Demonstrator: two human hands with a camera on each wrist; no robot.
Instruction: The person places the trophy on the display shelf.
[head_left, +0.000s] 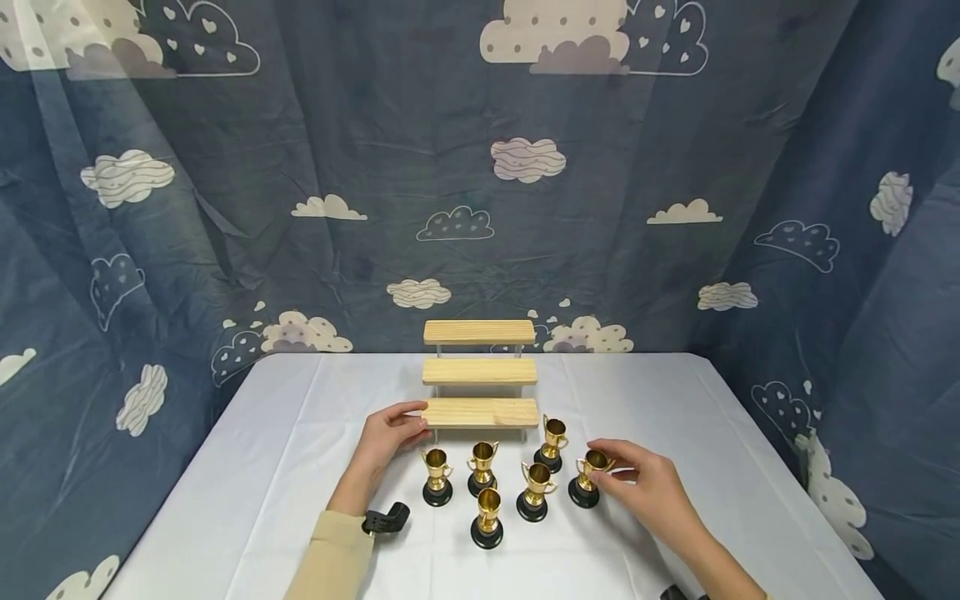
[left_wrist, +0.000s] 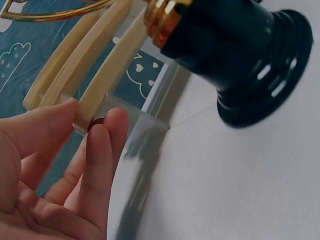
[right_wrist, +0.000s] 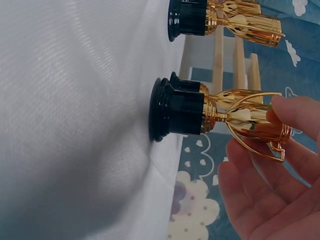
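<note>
A three-step wooden display riser [head_left: 480, 412] with clear side supports stands at the middle of the table. My left hand [head_left: 384, 437] grips the left end of its lowest plank; in the left wrist view the thumb lies on one face of the plank [left_wrist: 107, 82] and the fingertips on the other. My right hand [head_left: 651, 485] pinches the cup of the rightmost small gold trophy [head_left: 583, 493], thumb and fingers near the rim. In the right wrist view that trophy's black base [right_wrist: 185, 111] is close against the white cloth. Several like trophies [head_left: 533, 504] stand between my hands.
Another trophy [head_left: 551, 454] stands just right of the riser's front. Nearest me is a further one [head_left: 487, 529]. A white cloth covers the table [head_left: 300, 467]. A dark blue cloud-patterned curtain [head_left: 375, 167] hangs behind and at both sides.
</note>
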